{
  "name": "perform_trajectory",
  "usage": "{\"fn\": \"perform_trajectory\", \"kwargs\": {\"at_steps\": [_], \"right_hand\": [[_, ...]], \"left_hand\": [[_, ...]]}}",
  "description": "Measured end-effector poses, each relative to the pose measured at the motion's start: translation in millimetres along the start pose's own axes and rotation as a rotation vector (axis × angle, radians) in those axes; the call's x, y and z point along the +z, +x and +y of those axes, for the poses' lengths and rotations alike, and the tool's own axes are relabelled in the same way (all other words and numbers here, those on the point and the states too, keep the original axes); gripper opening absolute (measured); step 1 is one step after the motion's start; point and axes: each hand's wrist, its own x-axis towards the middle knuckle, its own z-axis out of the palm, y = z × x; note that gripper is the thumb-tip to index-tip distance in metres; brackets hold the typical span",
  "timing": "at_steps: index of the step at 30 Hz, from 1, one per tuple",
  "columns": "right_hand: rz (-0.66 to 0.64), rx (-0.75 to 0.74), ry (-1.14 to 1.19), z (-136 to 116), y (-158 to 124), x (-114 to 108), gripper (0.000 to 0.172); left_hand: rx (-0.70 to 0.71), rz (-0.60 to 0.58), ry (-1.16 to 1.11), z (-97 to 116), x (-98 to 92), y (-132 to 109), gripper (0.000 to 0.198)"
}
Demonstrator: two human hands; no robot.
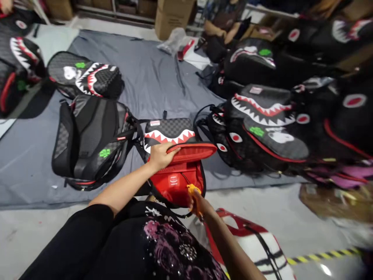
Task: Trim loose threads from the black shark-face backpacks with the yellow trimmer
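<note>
Backpack (175, 155), black checkered with shark-mouth print, is held open at frame centre, just past the person's lap. Small white-red label is seen on its top panel, text unreadable; a round logo on the red lining is also unreadable. White teeth and red gums are printed across the front; the opened flap and interior are bright red. Left hand (160, 155) is clasped on the red flap edge, at 9 o'clock of the opening. Right hand (198, 202) is closed around a small orange tool (194, 190) at 5 o'clock of the bag, against the red lining. Another backpack (90, 140) lies touching at 9 o'clock; a pile of shark backpacks (262, 124) crowds 3 o'clock. Open grey mat (151, 77) is left at 12 o'clock. Seated co-worker (224, 27) is seen far at 1 o'clock.
</note>
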Motion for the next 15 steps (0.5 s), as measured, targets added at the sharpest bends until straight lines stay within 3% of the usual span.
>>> {"fn": "perform_trajectory", "kwargs": {"at_steps": [2, 5, 11, 15], "right_hand": [[0.050, -0.016, 0.202, -4, 17, 8, 0.056], [-0.021, -0.095, 0.338, -11, 38, 21, 0.058], [-0.283, -0.102, 0.300, 18, 41, 12, 0.056], [-0.353, -0.171, 0.333, 27, 51, 12, 0.058]], "left_hand": [[-0.010, -0.006, -0.011, 1, 1.5, 3, 0.042], [-0.036, -0.028, -0.058, 1, 2.4, 8, 0.039], [-0.144, -0.111, -0.216, -3, 1.0, 28, 0.039], [-0.199, -0.159, -0.241, -7, 3.1, 35, 0.041]]}}
